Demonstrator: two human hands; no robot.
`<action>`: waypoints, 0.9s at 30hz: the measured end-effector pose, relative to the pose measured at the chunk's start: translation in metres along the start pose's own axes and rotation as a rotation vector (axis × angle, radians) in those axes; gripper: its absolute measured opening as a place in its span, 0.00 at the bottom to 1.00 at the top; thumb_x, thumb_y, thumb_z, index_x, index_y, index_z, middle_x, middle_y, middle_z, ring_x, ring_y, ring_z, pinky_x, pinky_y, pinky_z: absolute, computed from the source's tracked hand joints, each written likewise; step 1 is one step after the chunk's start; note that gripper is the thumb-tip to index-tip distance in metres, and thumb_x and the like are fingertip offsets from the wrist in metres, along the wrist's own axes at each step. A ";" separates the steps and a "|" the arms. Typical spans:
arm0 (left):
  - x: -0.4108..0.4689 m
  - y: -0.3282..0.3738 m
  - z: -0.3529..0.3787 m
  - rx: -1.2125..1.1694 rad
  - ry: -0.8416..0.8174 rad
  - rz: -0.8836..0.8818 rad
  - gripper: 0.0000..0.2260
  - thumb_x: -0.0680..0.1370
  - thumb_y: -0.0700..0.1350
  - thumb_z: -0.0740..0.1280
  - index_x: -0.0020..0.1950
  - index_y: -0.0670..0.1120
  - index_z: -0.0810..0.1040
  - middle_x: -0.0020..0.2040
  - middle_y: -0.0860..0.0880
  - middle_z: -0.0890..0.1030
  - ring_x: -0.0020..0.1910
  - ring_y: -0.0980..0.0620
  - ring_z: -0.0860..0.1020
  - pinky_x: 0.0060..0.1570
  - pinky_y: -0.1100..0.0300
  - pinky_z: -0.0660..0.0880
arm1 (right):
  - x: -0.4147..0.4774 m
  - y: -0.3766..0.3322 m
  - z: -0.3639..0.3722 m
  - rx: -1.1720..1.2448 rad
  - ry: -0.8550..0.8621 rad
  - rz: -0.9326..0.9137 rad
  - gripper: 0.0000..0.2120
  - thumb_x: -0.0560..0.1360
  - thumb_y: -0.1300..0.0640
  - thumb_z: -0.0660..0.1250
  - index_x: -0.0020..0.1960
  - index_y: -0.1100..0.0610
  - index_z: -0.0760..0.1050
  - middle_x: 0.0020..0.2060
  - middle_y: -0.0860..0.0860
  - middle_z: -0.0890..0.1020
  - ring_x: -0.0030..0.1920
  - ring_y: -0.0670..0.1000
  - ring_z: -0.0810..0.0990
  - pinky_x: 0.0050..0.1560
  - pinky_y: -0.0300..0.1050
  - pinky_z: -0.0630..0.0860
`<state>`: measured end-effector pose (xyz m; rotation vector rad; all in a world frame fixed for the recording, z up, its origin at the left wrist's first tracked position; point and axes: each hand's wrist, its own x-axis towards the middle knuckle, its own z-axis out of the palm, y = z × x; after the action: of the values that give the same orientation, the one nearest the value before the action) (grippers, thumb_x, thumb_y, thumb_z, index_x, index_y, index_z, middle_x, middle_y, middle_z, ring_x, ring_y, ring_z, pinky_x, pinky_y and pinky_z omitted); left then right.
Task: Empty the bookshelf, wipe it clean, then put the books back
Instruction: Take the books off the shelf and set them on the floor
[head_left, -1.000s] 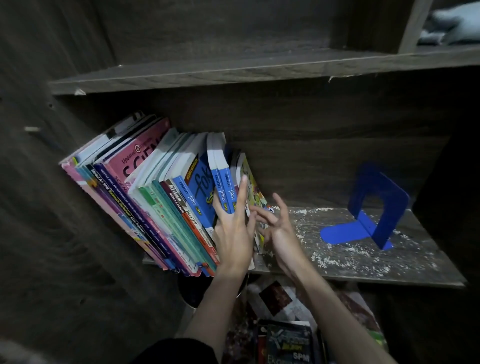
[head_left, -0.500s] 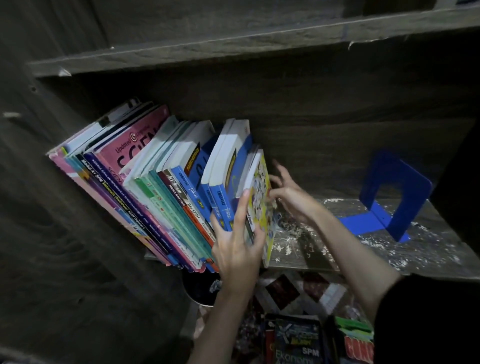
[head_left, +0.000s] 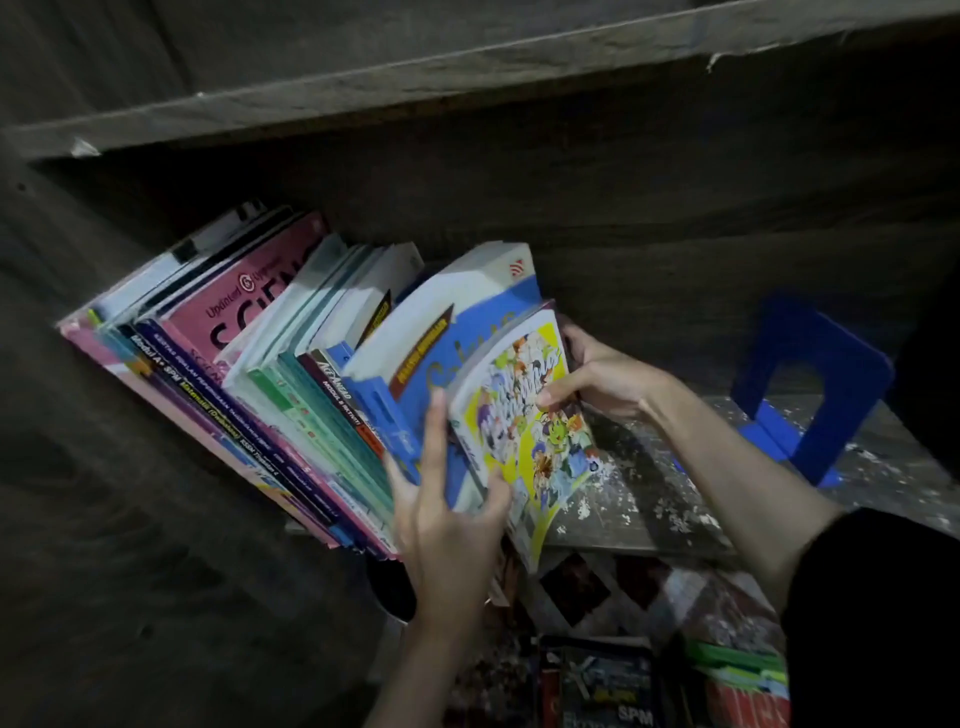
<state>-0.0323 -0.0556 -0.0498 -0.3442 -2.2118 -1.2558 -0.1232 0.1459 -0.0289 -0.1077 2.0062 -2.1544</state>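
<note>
1. Working at the emptying stage, judging by the row of books (head_left: 291, 374) packed and leaning at the left end of the shelf (head_left: 649, 499).
2. Gripping the comic (head_left: 524, 415) at the row's right end with the right hand (head_left: 597, 374), thumb on the cover and fingers curled behind its far edge.
3. Pinching the lower spines of the blue book (head_left: 452, 332) and the comic with the left hand (head_left: 447, 530), index finger lying straight along the blue cover, thumb across the comic's spine.
4. Holding both books tilted toward the shelf's front edge, fanned apart from the row.
5. Leaving the pink book (head_left: 249, 306) and its neighbours untouched at the left end.
6. Leaving the bookend (head_left: 810, 395) standing near the shelf's right edge, well apart from the row, with bare, white-flecked board between.
7. Judging that right half as cleared but not yet wiped, seeing flecks and no cloth.
8. Noticing a lower pile (head_left: 608, 686) beneath the front edge, possibly books already removed, though not telling for certain.
9. Facing most of the job ahead: removing the rest, wiping, reshelving.
</note>
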 end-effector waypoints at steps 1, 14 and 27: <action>0.001 0.000 -0.003 -0.052 0.007 -0.044 0.49 0.69 0.39 0.75 0.67 0.78 0.47 0.76 0.46 0.61 0.61 0.74 0.63 0.51 0.73 0.61 | -0.008 -0.001 0.003 0.002 0.042 -0.028 0.51 0.61 0.78 0.70 0.76 0.49 0.54 0.56 0.53 0.80 0.56 0.52 0.80 0.51 0.48 0.80; -0.050 0.023 -0.057 -0.446 -0.527 -0.470 0.23 0.73 0.34 0.70 0.46 0.67 0.82 0.50 0.66 0.81 0.30 0.52 0.69 0.29 0.61 0.67 | -0.215 0.014 0.045 -0.498 0.103 -0.036 0.26 0.74 0.57 0.71 0.65 0.34 0.70 0.65 0.28 0.69 0.66 0.30 0.64 0.64 0.30 0.65; -0.174 -0.091 0.025 -0.189 -1.015 -0.854 0.14 0.75 0.41 0.71 0.58 0.53 0.76 0.52 0.63 0.69 0.44 0.64 0.72 0.40 0.67 0.74 | -0.237 0.220 0.050 -0.221 0.131 0.639 0.25 0.73 0.67 0.66 0.63 0.43 0.71 0.69 0.55 0.70 0.57 0.53 0.76 0.52 0.43 0.76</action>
<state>0.0556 -0.0726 -0.2265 -0.0811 -3.2984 -2.0519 0.1380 0.1287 -0.2245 0.5764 1.9771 -1.5703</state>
